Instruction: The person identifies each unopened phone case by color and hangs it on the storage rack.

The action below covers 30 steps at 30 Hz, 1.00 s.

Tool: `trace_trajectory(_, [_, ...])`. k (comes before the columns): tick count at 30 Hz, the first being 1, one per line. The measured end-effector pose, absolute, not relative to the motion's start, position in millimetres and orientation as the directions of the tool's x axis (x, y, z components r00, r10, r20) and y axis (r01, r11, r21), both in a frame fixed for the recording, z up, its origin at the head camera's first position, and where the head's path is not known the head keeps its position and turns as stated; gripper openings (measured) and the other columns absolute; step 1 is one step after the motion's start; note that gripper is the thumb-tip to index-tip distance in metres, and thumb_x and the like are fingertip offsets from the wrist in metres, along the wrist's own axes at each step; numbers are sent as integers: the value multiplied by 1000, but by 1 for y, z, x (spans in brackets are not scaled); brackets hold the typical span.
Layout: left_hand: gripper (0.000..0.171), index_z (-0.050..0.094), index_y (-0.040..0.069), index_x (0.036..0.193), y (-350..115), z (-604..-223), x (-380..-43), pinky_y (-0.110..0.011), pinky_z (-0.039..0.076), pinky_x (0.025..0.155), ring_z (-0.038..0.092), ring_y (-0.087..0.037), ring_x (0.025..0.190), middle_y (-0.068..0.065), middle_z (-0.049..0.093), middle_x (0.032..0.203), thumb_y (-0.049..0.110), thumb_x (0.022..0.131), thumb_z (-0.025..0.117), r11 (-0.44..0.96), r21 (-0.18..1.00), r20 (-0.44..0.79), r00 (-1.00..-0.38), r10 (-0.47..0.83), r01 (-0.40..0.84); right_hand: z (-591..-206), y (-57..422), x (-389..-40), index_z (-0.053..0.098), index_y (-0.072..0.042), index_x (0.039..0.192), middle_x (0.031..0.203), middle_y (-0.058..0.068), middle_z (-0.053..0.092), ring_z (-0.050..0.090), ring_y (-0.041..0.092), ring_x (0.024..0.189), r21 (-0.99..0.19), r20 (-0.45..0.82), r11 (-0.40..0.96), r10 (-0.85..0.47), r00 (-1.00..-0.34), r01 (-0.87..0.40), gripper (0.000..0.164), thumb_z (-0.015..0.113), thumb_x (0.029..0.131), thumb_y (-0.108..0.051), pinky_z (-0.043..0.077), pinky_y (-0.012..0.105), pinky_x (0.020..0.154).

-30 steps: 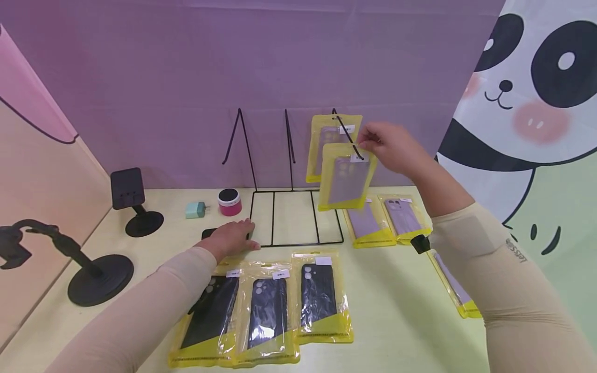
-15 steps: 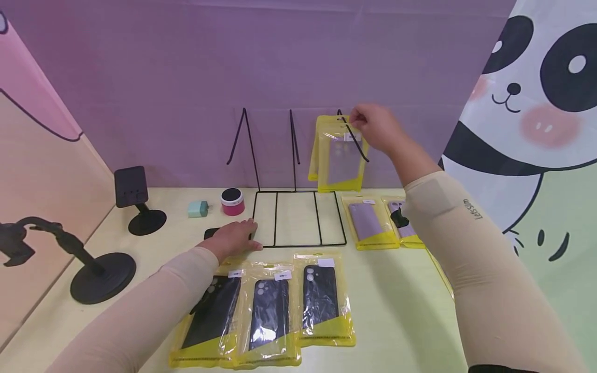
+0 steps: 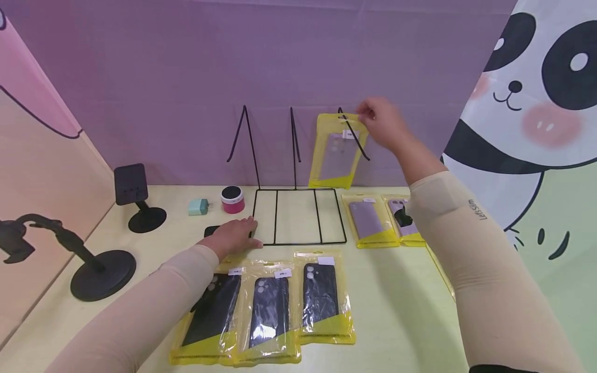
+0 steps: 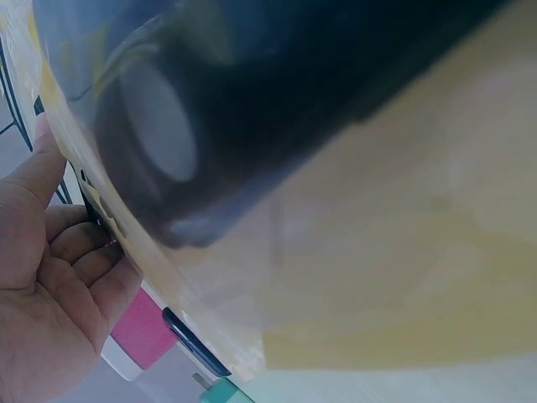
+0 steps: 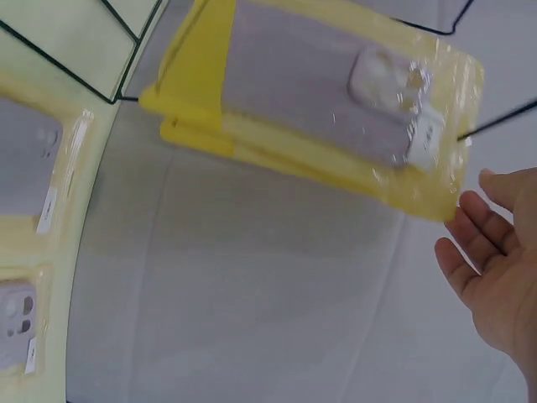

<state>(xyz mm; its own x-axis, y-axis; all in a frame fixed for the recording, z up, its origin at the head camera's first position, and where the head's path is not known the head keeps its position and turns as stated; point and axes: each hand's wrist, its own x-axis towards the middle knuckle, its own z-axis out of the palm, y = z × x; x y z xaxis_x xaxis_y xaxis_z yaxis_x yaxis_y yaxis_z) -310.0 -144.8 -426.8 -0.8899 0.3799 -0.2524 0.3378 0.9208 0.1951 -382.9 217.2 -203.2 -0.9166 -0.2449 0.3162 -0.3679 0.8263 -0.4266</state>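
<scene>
Yellow-edged clear bags with light purple phone cases (image 3: 337, 155) hang on the right hook of a black wire display rack (image 3: 298, 189). In the right wrist view two bags overlap, the front phone case bag (image 5: 336, 92) covering most of the other. My right hand (image 3: 383, 123) is at the front bag's upper corner. Its thumb and fingers (image 5: 457, 270) are apart, loosely bent, a fingertip close to or touching that corner. My left hand (image 3: 232, 237) rests at the rack's front left corner, fingers extended, over a dark flat object (image 3: 211, 231) partly hidden beneath it.
Bagged black phone cases (image 3: 270, 311) lie in front of the rack. Bagged purple cases (image 3: 366, 220) lie to its right, partly behind my right forearm. Leftward are a pink jar (image 3: 232, 201), a teal charger plug (image 3: 198, 207) and two black stands (image 3: 103, 277).
The purple case bag has slid back along the right hook against the one behind it. My right hand moved up and back with it, then loosened at its corner. My left hand stayed put.
</scene>
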Motion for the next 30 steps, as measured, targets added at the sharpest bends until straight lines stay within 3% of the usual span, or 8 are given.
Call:
trace_trajectory(5, [77, 34, 1, 151, -145, -424, -310, -52, 25, 119, 26, -39, 147, -23, 27, 158, 45, 94, 62, 921, 181, -254, -888, 383, 346, -207, 250, -370, 55, 0, 127, 125, 17, 53, 51, 32, 116, -419, 388, 826, -212, -897, -376, 33, 48, 104, -23, 44, 47, 104])
trace_trajectory(10, [78, 32, 2, 152, -147, -423, -311, -53, 24, 119, 24, -39, 147, -22, 24, 159, 45, 93, 63, 925, 196, -272, -888, 370, 326, -226, 296, -356, 53, -3, 129, 125, 18, 52, 50, 35, 116, -359, 317, 892, -162, -935, -276, 38, 47, 103, -30, 44, 54, 102])
trace_trajectory(19, [79, 32, 3, 152, -151, -426, -314, -55, 24, 119, 23, -40, 147, -22, 23, 160, 45, 93, 63, 922, 215, -264, -889, 373, 323, -292, 386, -325, 51, 4, 130, 124, 29, 54, 50, 46, 114, -300, 40, 950, -78, -996, -87, 37, 51, 101, -19, 44, 64, 97])
trace_trajectory(25, [81, 32, 4, 153, -154, -426, -313, -55, 24, 119, 23, -39, 148, -21, 22, 161, 46, 92, 64, 932, 212, -280, -895, 346, 294, -352, 428, -306, 51, 7, 132, 126, 32, 54, 52, 47, 114, -268, -181, 963, -55, -982, -4, 40, 55, 98, -15, 46, 63, 95])
trace_trajectory(30, [81, 32, 5, 153, -158, -426, -313, -55, 24, 118, 23, -39, 148, -21, 23, 160, 46, 92, 64, 935, 205, -276, -899, 339, 289, -387, 439, -296, 56, 5, 129, 125, 30, 58, 56, 45, 111, -189, -248, 982, -57, -967, -9, 37, 59, 96, -12, 47, 63, 94])
